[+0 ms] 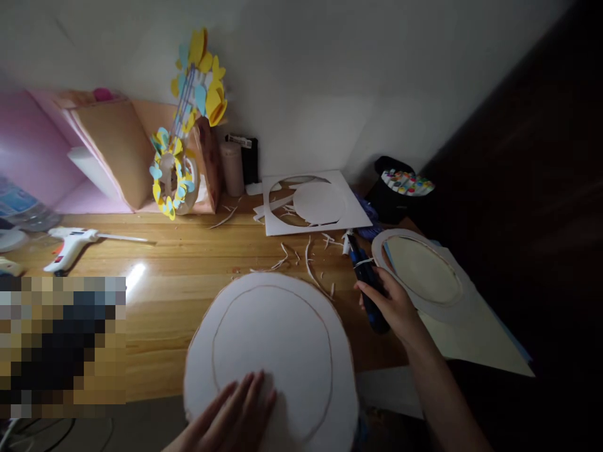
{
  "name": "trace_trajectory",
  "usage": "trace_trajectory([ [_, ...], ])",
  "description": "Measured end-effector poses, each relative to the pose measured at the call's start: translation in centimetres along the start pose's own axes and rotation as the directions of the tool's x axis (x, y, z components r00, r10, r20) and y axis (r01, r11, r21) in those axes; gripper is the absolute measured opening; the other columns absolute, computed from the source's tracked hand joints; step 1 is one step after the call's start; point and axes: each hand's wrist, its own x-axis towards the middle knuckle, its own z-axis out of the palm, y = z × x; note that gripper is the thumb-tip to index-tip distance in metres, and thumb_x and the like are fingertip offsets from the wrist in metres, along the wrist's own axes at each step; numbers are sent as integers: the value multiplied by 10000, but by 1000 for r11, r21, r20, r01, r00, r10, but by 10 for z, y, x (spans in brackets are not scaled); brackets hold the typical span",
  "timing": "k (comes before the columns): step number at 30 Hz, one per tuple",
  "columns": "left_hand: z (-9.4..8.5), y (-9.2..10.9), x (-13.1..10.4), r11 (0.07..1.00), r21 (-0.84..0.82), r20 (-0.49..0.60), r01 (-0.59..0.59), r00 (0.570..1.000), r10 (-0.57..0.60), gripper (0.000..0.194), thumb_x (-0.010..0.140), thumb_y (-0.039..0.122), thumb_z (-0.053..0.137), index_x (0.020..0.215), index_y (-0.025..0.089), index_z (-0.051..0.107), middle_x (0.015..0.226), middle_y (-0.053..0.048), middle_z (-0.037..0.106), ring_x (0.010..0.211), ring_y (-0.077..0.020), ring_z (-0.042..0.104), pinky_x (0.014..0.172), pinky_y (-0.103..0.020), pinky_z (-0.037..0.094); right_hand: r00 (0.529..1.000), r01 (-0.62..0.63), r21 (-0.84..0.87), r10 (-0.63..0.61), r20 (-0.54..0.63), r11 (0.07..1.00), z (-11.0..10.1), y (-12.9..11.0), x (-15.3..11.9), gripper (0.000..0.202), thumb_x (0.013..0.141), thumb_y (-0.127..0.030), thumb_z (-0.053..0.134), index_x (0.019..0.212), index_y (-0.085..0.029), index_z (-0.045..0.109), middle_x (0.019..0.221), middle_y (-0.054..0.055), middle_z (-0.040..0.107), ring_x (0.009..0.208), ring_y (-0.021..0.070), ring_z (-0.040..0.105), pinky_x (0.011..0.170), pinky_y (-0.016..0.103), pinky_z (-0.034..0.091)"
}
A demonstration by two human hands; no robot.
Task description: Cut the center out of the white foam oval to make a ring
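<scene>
A round white board [277, 326] with a smaller circle drawn inside its edge lies at the near side of the table, partly past the front edge. My left hand [240, 408] rests flat on its lower part, fingers stretched out. To the right of the disc, my right hand [389, 298] is wrapped round a dark blue and black utility knife [370, 282]. The knife's front end points up and away, and a pale band circles its body. White offcut strips [308, 263] lie on the wood just beyond the disc.
A square board with a round hole [351, 216] lies at the back. On the right, a white ring [433, 295] lies on paper sheets [490, 333]. A marker case [400, 194] stands behind. Leftward are a glue gun [73, 245] and a paper-flower decoration [174, 169].
</scene>
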Motion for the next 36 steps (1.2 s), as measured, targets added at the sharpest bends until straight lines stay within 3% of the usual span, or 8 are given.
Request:
trace_trajectory([
  [2, 19, -9, 17, 979, -197, 12, 60, 998, -58, 519, 871, 250, 440, 1374, 132, 480, 1450, -113, 458, 1310, -250, 445, 1148, -360, 293, 1000, -3, 32, 4, -20, 999, -1, -1, -2, 407, 753, -478, 687, 1009, -220, 503, 771, -18, 599, 540, 112, 556, 514, 249, 481],
  [10, 75, -35, 57, 943, -285, 21, 172, 985, -174, 509, 852, 22, 378, 1348, 80, 476, 1336, -118, 579, 1270, -212, 474, 1065, -340, 354, 999, 13, -50, -16, -51, 999, -9, -12, -6, 411, 765, -516, 657, 985, -200, 515, 803, 26, 628, 564, 133, 565, 526, 268, 498],
  [15, 58, -12, 52, 914, -351, 85, 205, 979, -187, 519, 819, -24, 336, 1311, 25, 494, 1335, -148, 573, 1249, -255, 492, 1028, -371, 390, 999, 35, -192, -41, -30, 981, -8, -12, -3, 404, 786, -508, 639, 1055, -222, 544, 849, 37, 643, 617, 161, 601, 584, 300, 520],
  [19, 41, 5, 32, 894, -399, 156, 203, 976, -152, 548, 826, -10, 364, 1359, 69, 465, 1415, -106, 504, 1338, -261, 381, 1112, -405, 282, 986, 109, -392, -49, 161, 913, 0, -7, 9, 514, 783, -459, 657, 1241, -270, 517, 1070, 66, 667, 779, 209, 665, 759, 380, 539],
  [22, 41, -9, 8, 864, -450, 175, 224, 971, -160, 522, 894, 86, 408, 1406, 185, 425, 1450, -59, 470, 1392, -207, 284, 1175, -446, 92, 950, 169, -467, -18, 311, 868, 13, -9, 22, 505, 816, -419, 614, 1277, -247, 500, 997, 60, 695, 717, 209, 678, 808, 431, 532],
  [25, 49, -38, -23, 816, -516, 179, 263, 964, -197, 535, 911, 226, 513, 1406, 388, 392, 1442, 10, 481, 1384, -169, 295, 1176, -436, 27, 911, 332, -515, -128, 391, 790, 26, -15, 35, 421, 807, -337, 616, 1213, -237, 562, 1121, 76, 673, 959, 250, 662, 927, 457, 482],
  [30, 50, -71, -69, 727, -494, 368, 477, 872, -322, 707, 814, -15, 466, 1396, 381, 402, 1478, -6, 427, 1394, -248, 288, 1128, -598, 125, 852, 466, -523, -203, 483, 714, 43, -25, 47, 383, 855, -276, 547, 1235, -262, 592, 1261, 54, 623, 1168, 248, 570, 1008, 441, 431],
  [36, 23, -74, -31, 516, -624, 321, 587, 794, -516, 530, 850, 16, 399, 1315, 254, 483, 1309, -54, 582, 1248, -196, 481, 1070, -463, 361, 804, 492, -518, -137, 579, 700, 73, -45, 50, 423, 878, -229, 495, 1286, -323, 557, 1288, 7, 607, 1175, 244, 569, 998, 429, 437],
])
